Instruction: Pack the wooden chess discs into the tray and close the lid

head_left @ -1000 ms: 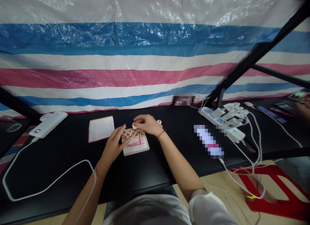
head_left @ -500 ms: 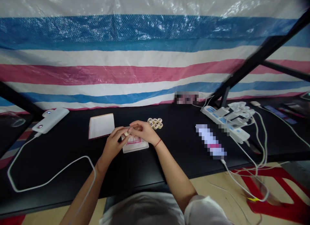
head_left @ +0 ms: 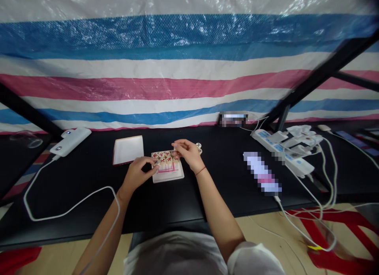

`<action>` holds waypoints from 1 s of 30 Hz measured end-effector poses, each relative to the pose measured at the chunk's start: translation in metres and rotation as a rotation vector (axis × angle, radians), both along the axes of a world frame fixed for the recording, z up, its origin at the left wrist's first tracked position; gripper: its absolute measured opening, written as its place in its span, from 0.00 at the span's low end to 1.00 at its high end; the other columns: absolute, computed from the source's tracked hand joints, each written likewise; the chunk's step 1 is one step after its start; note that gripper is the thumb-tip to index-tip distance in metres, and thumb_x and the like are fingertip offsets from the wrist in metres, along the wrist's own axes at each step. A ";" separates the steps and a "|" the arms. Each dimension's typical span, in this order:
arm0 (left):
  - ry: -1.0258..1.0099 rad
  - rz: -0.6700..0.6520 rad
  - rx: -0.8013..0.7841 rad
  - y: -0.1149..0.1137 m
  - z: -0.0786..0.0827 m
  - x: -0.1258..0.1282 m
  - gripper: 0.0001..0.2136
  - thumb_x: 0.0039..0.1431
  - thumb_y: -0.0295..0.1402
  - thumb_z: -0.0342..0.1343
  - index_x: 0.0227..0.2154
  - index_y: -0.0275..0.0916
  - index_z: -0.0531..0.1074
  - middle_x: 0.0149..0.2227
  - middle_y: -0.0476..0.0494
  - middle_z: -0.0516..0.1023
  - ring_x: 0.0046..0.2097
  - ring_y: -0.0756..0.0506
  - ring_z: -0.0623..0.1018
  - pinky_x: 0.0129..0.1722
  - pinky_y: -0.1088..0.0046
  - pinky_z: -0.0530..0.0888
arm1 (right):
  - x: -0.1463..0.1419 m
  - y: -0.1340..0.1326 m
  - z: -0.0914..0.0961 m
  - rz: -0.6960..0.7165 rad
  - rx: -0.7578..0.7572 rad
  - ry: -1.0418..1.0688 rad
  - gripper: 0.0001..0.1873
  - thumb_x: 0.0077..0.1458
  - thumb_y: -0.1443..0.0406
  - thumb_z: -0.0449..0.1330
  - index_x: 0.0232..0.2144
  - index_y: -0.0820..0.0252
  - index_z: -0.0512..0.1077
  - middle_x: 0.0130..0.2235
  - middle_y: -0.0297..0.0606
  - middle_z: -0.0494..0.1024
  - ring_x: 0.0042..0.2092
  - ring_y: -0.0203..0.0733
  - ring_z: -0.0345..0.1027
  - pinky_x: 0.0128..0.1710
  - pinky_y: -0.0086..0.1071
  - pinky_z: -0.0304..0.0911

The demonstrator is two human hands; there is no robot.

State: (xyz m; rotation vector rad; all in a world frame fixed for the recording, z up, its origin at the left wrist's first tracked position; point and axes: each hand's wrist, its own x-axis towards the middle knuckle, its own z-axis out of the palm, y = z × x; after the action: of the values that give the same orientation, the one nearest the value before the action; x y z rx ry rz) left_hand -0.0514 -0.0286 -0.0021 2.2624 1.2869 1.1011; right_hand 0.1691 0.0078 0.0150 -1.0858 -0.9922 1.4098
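Note:
A small white box [head_left: 168, 177] with pink lines inside lies on the black table. Two rows of round Chinese chess pieces [head_left: 162, 160] with red characters fill its far part. At the near row's left end my left hand [head_left: 138, 173] has thumb and forefinger closed about a piece [head_left: 156, 161]. My right hand [head_left: 189, 154], a red string at its wrist, is pinched over the far right corner of the rows; its fingers partly hide the piece there. Beyond it, pieces with black characters [head_left: 198, 145] rest on the table, mostly covered by the hand.
An open box lid [head_left: 128, 149] lies left of the box. A white device [head_left: 71, 142] with a cable stands farther left. On the right are a blurred phone [head_left: 262, 172], a power strip [head_left: 296, 163] crowded with plugs, and loose cables. A striped sheet [head_left: 166, 85] hangs behind the table.
My hands have moved apart, the left staying at the left end and the right shifting right. The rows of red-character pieces now show between them. The view has shifted slightly.

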 end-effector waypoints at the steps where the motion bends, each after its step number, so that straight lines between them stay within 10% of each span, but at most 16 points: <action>1: 0.045 -0.029 0.017 -0.001 0.002 0.000 0.05 0.57 0.36 0.58 0.30 0.41 0.71 0.37 0.47 0.81 0.40 0.47 0.79 0.44 0.67 0.72 | 0.000 0.000 -0.001 -0.009 -0.004 0.005 0.22 0.40 0.53 0.70 0.33 0.61 0.71 0.31 0.34 0.77 0.27 0.32 0.71 0.24 0.25 0.67; 14: 0.409 -0.177 0.022 -0.002 0.007 0.003 0.06 0.57 0.34 0.56 0.28 0.46 0.77 0.38 0.48 0.79 0.42 0.45 0.72 0.43 0.64 0.64 | -0.001 -0.006 -0.005 0.037 0.069 -0.100 0.19 0.43 0.52 0.67 0.33 0.58 0.72 0.28 0.34 0.75 0.27 0.35 0.70 0.27 0.29 0.68; 22: 0.367 0.031 0.118 0.002 0.002 -0.001 0.09 0.62 0.34 0.50 0.33 0.42 0.76 0.37 0.45 0.78 0.41 0.44 0.73 0.41 0.63 0.64 | -0.021 -0.064 0.005 0.192 0.439 -0.698 0.09 0.51 0.71 0.59 0.36 0.57 0.76 0.42 0.37 0.74 0.33 0.32 0.68 0.37 0.29 0.67; 30: 0.421 0.161 0.057 0.001 -0.002 -0.002 0.07 0.61 0.34 0.52 0.34 0.41 0.74 0.27 0.48 0.79 0.35 0.43 0.75 0.40 0.63 0.61 | -0.049 -0.068 0.006 0.350 0.466 -1.147 0.07 0.55 0.72 0.57 0.36 0.61 0.73 0.41 0.40 0.77 0.43 0.41 0.71 0.44 0.31 0.64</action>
State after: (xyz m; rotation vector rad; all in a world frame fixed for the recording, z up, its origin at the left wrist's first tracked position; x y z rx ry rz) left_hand -0.0529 -0.0273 -0.0038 2.5633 1.6372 0.7366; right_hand 0.1198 -0.0598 0.0209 -1.3875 -2.2759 0.6272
